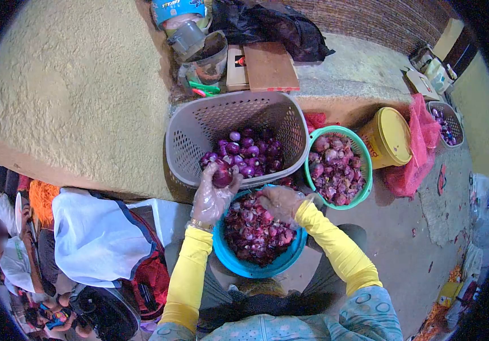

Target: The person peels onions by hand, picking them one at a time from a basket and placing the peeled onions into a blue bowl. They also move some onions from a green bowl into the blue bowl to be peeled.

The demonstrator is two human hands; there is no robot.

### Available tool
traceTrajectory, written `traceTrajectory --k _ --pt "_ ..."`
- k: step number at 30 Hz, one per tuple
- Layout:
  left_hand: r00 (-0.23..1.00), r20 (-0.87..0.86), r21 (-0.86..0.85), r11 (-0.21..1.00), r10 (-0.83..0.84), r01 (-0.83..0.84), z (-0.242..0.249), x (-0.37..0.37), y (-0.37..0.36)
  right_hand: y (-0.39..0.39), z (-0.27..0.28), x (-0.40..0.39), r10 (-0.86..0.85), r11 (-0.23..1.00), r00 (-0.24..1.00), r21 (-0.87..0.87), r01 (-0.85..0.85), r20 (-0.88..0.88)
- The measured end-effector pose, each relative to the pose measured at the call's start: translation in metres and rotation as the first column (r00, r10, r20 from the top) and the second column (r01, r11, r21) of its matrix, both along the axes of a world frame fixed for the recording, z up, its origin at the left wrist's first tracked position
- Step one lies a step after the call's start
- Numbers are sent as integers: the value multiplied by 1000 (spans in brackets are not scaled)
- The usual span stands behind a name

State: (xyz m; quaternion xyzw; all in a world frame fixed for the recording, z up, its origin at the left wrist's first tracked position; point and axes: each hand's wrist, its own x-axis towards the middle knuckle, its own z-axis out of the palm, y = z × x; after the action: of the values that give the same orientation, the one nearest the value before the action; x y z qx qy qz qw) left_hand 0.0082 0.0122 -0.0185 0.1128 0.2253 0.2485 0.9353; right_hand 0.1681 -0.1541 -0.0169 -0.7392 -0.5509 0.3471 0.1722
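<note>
Peeling seems in hand: the left hand (211, 197) grips a red onion (221, 176) at the grey basket's near rim (266, 179); whether the right hand (282, 203), over the blue basin (256, 272), grips anything cannot be told; the next move likely calls for letting go

Purple onions (250, 151), grey basket (186, 132), blue basin (258, 273), mint-green colander (340, 206), yellow sleeves (190, 273), circle-patterned shirt (369, 314)

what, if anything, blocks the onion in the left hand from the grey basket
Nothing visible: the left hand holds the onion at the near rim of the grey basket, whose top is open. Only its height over that rim is hard to judge.
</note>
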Motion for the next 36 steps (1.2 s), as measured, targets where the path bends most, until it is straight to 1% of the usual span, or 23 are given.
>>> traceTrajectory --k 2,5,6,7,8,11,13,14,16,19,20,22,23,25,26,27,29,30,32,33,34,35,36 --pt "999 3 -92 994 52 -52 2 1 1 -2 2 1 -12 999 1000 46 13 -16" --pt "996 -33 -153 985 80 -84 -6 1 0 -5 -7 0 -10 1000 1000 -26 9 -18" --pt "996 -35 -153 985 81 -85 -5 1 0 -6 -10 0 51 997 998 -59 -49 27" --pt "998 -39 -184 981 51 -58 -5 0 0 -8 -11 0 112 990 991 -93 -105 71" --pt "999 -41 -215 976 20 -29 -4 0 0 -9 -12 -1 112 990 991 -93 -105 71" --pt "999 -37 -218 975 39 -47 5 3 -4 -9 -11 -3 78 994 996 -85 -74 41" --pt "1000 5 -246 969 12 -10 5 2 -2 -8 -12 2 198 974 980 -118 -193 35" --pt "999 47 -272 962 -15 27 5 2 -2 -8 -21 4 199 974 979 -118 -193 35" --pt "997 69 -277 960 -14 33 5 2 -2 -4 -37 6 333 931 936 -197 -307 118" --pt "998 68 -247 969 -12 29 0 2 -2 -7 -41 7 328 927 938 -232 -296 111" --pt "999 44 -210 978 -10 19 -3 1 -1 -11 -45 7 328 926 938 -232 -297 110" --pt "999 31 -188 982 9 -3 -2 2 -4 -20 -59 7 427 904 884 -129 -409 190" --pt "999 18 -168 986 27 -23 -2 2 -5 -21 -67 9 427 903 884 -131 -408 190" --pt "1000 20 -179 984 15 -11 -6 1 -5 -19 -72 9 485 868 844 -242 -433 230" --pt "1000 24 -189 982 6 -1 -9 1 -5 -18 -75 8 487 867 842 -242 -436 231" --pt "1000 26 -188 982 7 -2 -11 2 -3 -14 -72 6 471 868 849 -295 -399 239" --pt "998 62 -313 950 -2 21 -17 4 -3 -12 -67 2 454 865 856 -349 -359 245" --pt "998 64 -312 950 -1 21 -12 6 -4 -10 -54 1 422 872 874 -372 -319 240" --pt "999 42 -220 975 -8 17 -3 7 -9 -11 -51 2 392 875 889 -394 -281 236" --pt "999 41 -220 975 -7 16 4 7 -11 -17 -52 4 543 832 774 -336 -442 326" --pt "997 66 -169 985 -35 46 11 8 -12 -19 -53 6 656 752 625 -292 -591 423" --pt "994 90 -117 990 -64 74 15 8 -12 -19 -54 6 656 752 625 -291 -592 424" --pt "994 89 -117 990 -62 73 15 8 -12 -16 -38 3 562 824 740 -329 -462 369"
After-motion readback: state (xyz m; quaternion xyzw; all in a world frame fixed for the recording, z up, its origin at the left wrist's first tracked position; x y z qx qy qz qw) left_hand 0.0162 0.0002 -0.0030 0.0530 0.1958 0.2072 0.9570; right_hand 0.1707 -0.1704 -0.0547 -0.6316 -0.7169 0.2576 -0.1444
